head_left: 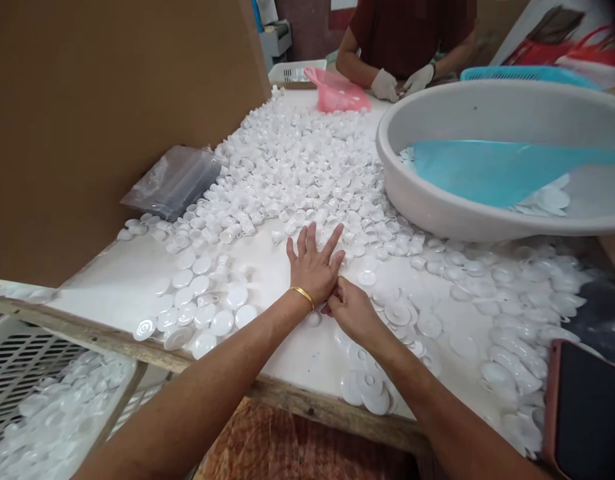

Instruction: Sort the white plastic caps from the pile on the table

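I've got a worktop (297,360) across the view: pale, smooth surface, rough wooden front edge. Flat brown panel (112,113) along its left side. Small glossy white cups (307,160) heaped mid-worktop, jumbled, nearest ones right by my left fingertips. Smooth grey round tub (412,200) at right, blue sheet (487,170) inside. Left grip (312,263): wide, fingers splayed, back of the hand up, between the heap and the front edge. Right grip (355,313): narrow, fingers bunched up by the left thumb's base; can't tell from here whether it holds anything. Shiny round white discs lie either side: left group (222,323) mostly spread flat, right group (375,393) overlapping. Thin gold-coloured bangle (302,295) just behind my left grip. One small white piece (313,320) just nearer me than the grips.
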`<state>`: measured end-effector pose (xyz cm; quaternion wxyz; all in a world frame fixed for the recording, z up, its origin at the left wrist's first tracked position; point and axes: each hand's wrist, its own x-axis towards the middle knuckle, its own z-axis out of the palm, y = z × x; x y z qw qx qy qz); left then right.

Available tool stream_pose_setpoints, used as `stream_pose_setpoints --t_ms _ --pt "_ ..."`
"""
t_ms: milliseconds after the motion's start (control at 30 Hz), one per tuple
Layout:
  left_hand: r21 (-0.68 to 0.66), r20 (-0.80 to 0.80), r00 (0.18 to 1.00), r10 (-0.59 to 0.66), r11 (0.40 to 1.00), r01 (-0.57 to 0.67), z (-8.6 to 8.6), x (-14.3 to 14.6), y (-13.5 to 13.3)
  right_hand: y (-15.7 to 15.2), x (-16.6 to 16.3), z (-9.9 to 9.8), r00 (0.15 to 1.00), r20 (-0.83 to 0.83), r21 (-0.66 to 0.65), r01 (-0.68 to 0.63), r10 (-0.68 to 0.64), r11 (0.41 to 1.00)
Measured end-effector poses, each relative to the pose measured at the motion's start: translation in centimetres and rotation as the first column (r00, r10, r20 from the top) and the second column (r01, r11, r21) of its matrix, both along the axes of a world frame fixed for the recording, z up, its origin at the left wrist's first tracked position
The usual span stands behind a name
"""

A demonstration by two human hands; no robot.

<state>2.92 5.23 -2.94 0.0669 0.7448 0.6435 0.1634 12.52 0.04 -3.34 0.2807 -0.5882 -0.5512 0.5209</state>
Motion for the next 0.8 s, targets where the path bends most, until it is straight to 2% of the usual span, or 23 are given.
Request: stream_pose_setpoints --t_ms 67,167,267,367,467,600,700,800 --pt "0.0 0.072 0.996 0.047 0.999 -0.047 0.0 0.0 -0.5 -0.5 0.1 -0.1 0.998 -0.036 0.059 -0.047 0.05 0.997" --pt "-0.02 0.224 0.967 0.121 0.993 -0.12 0.2 -0.1 -0.9 -0.9 0.1 -0.1 0.997 0.001 0.119 -0.077 0.078 0.99" --pt "-0.074 0.405 0.894 0.189 0.982 -0.174 0.8 -0.5 -0.5 -1.0 -0.3 -0.1 0.999 -0.014 0.079 -0.031 0.032 0.996" --pt "-0.104 0.478 0.863 0.164 0.986 -0.129 1.8 -1.6 -0.4 -0.8 -0.6 -0.1 0.997 -0.068 -0.014 0.025 -0.026 1.0" --pt "-0.043 0.386 0.917 0.097 0.995 -0.087 2.4 -3.1 -1.4 -0.7 -0.6 -0.3 0.994 -0.107 -0.059 0.008 -0.014 0.998" --pt "-0.007 0.225 0.974 -0.014 1.0 0.016 2.2 -4.2 -3.4 -0.7 -0.6 -0.7 0.996 -0.087 -0.005 -0.027 0.027 1.0" --pt "-0.022 0.127 0.992 0.012 1.0 -0.009 1.7 -3.7 -3.3 -0.6 -0.3 -0.7 0.998 -0.053 0.0 -0.021 0.021 1.0" --pt "0.067 0.013 0.998 0.066 0.995 -0.067 1.1 -2.3 -2.1 -0.3 0.7 -0.1 0.999 -0.014 0.026 0.029 -0.029 0.999"
